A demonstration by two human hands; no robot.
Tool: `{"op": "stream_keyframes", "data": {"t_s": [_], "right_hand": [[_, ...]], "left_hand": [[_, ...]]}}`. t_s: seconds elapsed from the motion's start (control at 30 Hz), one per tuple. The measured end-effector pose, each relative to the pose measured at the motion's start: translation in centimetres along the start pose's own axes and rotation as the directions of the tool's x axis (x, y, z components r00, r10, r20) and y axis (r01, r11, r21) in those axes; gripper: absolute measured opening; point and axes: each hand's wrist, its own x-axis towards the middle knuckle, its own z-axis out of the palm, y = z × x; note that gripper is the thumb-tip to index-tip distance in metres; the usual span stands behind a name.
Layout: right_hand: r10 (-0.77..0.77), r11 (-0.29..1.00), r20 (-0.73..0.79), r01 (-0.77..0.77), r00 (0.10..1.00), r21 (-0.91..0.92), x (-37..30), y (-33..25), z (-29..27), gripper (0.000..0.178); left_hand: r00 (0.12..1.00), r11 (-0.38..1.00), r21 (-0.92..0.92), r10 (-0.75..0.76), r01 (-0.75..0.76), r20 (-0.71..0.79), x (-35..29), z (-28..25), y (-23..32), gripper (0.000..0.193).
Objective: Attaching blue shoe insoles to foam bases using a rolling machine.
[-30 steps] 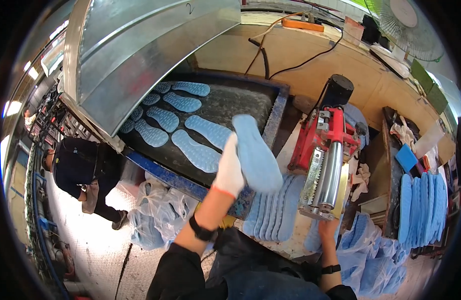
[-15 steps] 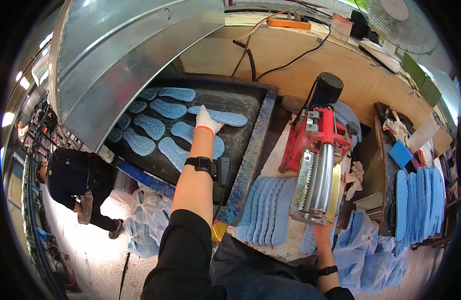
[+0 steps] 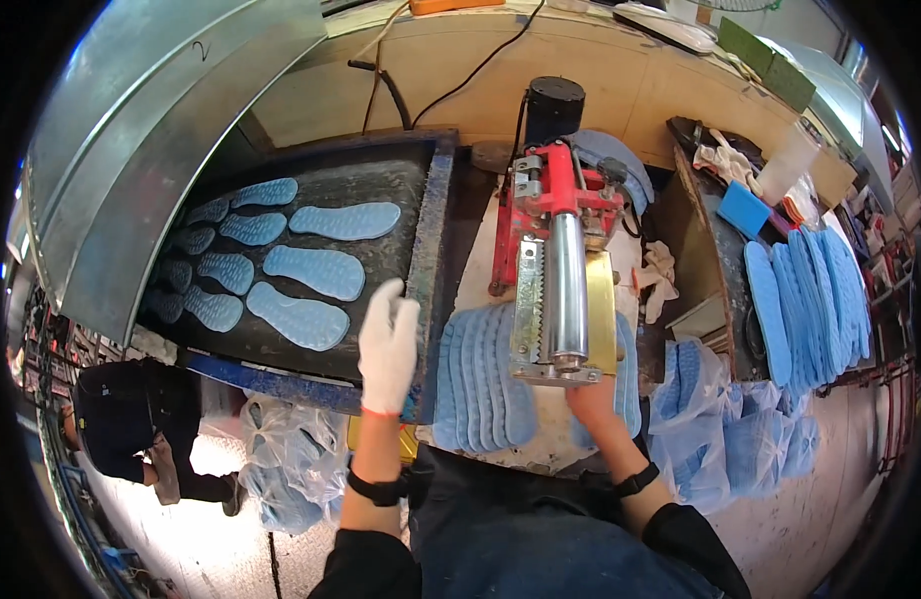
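Observation:
My left hand (image 3: 388, 344), in a white glove, hovers by the near right edge of the black conveyor belt (image 3: 380, 270). Its fingers are stretched out and hold nothing. Blue insoles lie flat on the belt in rows; the closest to this hand are a front insole (image 3: 299, 316) and a middle insole (image 3: 314, 272). My right hand (image 3: 592, 401), which looks bare, reaches under the front end of a red roller machine (image 3: 565, 190) with a steel roller (image 3: 569, 285). Its fingers are hidden there. Beside it lies a blue insole (image 3: 629, 379), partly covered by the machine.
Left of the machine stands a row of overlapping blue insoles (image 3: 480, 384). A shelf at right bears more stacked insoles (image 3: 810, 304) and a blue box (image 3: 742, 208). Clear bags (image 3: 690, 439) of insoles sit below. A sheet-metal hood (image 3: 181, 130) overhangs the belt; a person (image 3: 141, 429) bends at far left.
My left hand has let go of the far-right insole on the belt and drawn back toward me. The view has swung right. My right hand stays under the machine's front.

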Motion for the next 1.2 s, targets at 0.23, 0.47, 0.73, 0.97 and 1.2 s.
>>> {"op": "stream_keyframes", "data": {"t_s": [0.23,0.47,0.73,0.97,1.2], "right_hand": [[-0.182,0.957,0.078,0.158,0.980,0.244,-0.7,-4.4,3.3,0.044],[0.181,0.709,0.381,-0.389,0.907,0.588,-0.6,-0.8,4.5,0.041],[0.504,0.589,0.060,-0.394,0.861,0.705,1.3,-0.4,-5.4,0.036],[-0.011,0.995,-0.433,0.054,0.901,0.088,5.0,1.4,-11.7,0.054],[-0.269,0.962,-0.400,0.262,0.876,-0.074,6.8,-0.6,-12.3,0.058]], "left_hand": [[0.973,0.926,0.326,0.220,-0.189,-0.062,-2.7,1.0,-3.9,0.036],[0.969,0.916,0.339,0.242,-0.215,-0.041,-2.5,1.1,-3.5,0.037],[0.963,0.905,0.346,0.270,-0.247,-0.017,-2.2,0.7,-4.0,0.036],[0.960,0.896,0.365,0.278,-0.252,-0.021,-2.5,0.8,-3.7,0.035],[0.979,0.970,-0.135,0.205,-0.203,-0.002,-3.9,2.0,-0.9,0.050]]}}
